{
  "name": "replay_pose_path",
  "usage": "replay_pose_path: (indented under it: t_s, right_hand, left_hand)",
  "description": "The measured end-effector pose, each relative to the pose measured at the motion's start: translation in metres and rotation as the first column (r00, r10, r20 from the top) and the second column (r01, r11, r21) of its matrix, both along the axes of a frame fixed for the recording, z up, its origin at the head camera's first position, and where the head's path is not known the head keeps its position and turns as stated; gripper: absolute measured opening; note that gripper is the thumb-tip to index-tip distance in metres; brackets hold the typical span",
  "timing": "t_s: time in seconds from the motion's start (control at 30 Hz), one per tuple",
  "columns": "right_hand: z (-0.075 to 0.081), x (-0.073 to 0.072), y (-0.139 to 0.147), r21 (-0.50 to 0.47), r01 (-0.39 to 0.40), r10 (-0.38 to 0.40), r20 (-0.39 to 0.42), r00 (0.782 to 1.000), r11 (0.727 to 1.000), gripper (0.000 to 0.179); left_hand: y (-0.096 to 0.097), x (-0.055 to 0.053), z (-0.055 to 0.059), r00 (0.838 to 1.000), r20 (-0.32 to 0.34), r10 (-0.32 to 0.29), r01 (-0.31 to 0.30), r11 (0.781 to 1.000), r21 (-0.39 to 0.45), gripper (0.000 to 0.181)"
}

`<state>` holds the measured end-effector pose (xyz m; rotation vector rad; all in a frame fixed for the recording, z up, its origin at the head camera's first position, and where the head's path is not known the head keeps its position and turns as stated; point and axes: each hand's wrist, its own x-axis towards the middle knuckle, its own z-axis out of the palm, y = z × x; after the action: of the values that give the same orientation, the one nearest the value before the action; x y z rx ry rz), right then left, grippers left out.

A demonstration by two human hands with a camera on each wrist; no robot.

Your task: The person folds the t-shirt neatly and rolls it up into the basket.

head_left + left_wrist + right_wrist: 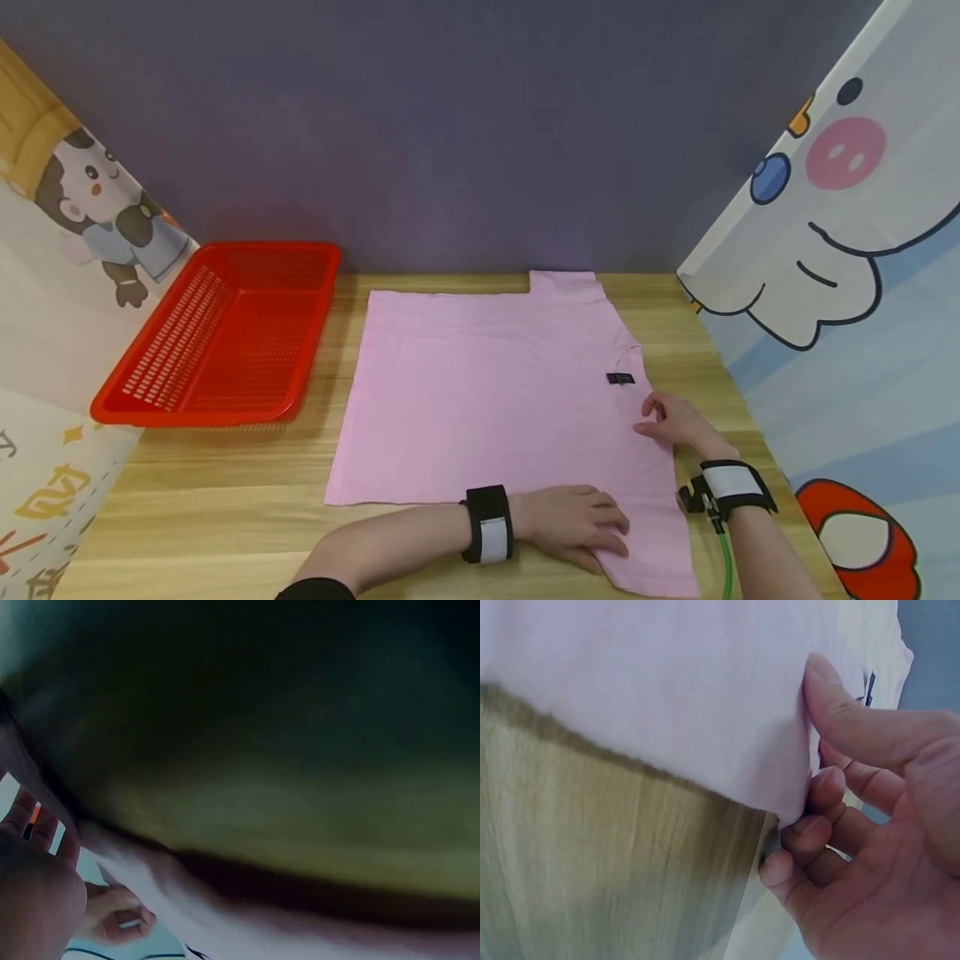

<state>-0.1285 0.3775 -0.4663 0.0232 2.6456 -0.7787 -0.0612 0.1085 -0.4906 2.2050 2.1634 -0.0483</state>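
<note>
"On the wood-grained table (217, 500), right of the red basket (197, 417), what lies spread?"

"A pink garment (480, 392), its black label (621, 378) lying near the right edge."

"And the hands?"

"Left hand (567, 525): fingers relaxed, laid upon the near edge. Right hand (681, 423): thumb and curled fingers pinching the garment's right edge."

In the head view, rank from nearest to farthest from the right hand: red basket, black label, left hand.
1. Black label: on the pink cloth, forward-left of the right hand.
2. Left hand: lower, at the cloth's edge.
3. Red basket: far left.
</note>
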Motion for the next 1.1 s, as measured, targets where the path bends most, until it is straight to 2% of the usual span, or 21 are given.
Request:
replay_pose_path:
  t_s: [0.1,0.17,0.27,0.33,0.43,0.53,0.63,0.73,0.8,0.87,0.93,1.0,1.1]
  right_hand:
    - [0.000,-0.001,0.000,0.002,-0.005,0.005,-0.007,1.000,1.000,0.027]
    - [-0.001,-0.002,0.001,0.002,-0.005,0.005,-0.004,1.000,1.000,0.027]
    - [-0.003,-0.003,0.002,0.004,-0.001,0.001,0.005,1.000,1.000,0.028]
    - [-0.004,-0.003,0.004,0.005,-0.003,0.003,0.006,1.000,1.000,0.028]
    - [-0.003,0.001,0.006,-0.004,-0.036,0.036,-0.022,0.999,0.999,0.028]
    - [-0.004,0.010,0.009,-0.028,-0.106,0.103,-0.092,0.990,0.994,0.029]
    - [-0.003,0.026,0.012,-0.048,-0.159,0.149,-0.174,0.973,0.986,0.028]
    - [-0.001,0.043,0.015,-0.043,-0.166,0.153,-0.224,0.963,0.985,0.023]
    - [0.001,0.052,0.017,-0.055,-0.170,0.156,-0.203,0.967,0.984,0.022]
    - [0.004,0.058,0.020,-0.093,-0.200,0.186,-0.134,0.973,0.975,0.022]
    - [0.005,0.062,0.022,-0.154,-0.243,0.239,-0.045,0.970,0.958,0.022]
    - [0.005,0.064,0.024,-0.226,-0.294,0.305,0.015,0.952,0.929,0.022]
    - [0.005,0.065,0.027,-0.294,-0.348,0.371,0.027,0.928,0.890,0.023]
  left_hand:
    - [0.004,0.004,0.000,0.998,0.043,-0.050,0.050,0.999,-0.014,0.040]
    - [0.004,0.002,0.001,0.992,0.102,-0.068,0.069,0.998,-0.004,0.036]
    - [0.002,-0.002,0.002,0.972,0.214,-0.095,0.082,0.994,0.068,0.030]
    - [0.000,-0.004,0.005,0.963,0.250,-0.103,0.081,0.992,0.099,0.029]
    - [-0.011,-0.006,0.011,0.964,0.266,-0.027,0.008,0.997,0.072,0.040]
    - [-0.040,-0.013,0.018,0.960,0.259,0.110,-0.120,0.992,0.025,0.051]
    - [-0.084,-0.027,0.020,0.921,0.307,0.241,-0.268,0.962,0.049,0.051]
    - [-0.137,-0.040,0.018,0.878,0.308,0.365,-0.409,0.908,0.091,0.047]
    - [-0.172,-0.044,0.017,0.836,0.311,0.452,-0.502,0.859,0.101,0.045]
    - [-0.205,-0.043,0.014,0.789,0.310,0.530,-0.586,0.802,0.120,0.044]
    - [-0.235,-0.039,0.010,0.731,0.323,0.601,-0.666,0.732,0.143,0.045]
    - [-0.260,-0.031,0.004,0.675,0.334,0.658,-0.731,0.656,0.185,0.046]
    - [-0.288,-0.019,-0.003,0.598,0.358,0.717,-0.801,0.553,0.231,0.044]
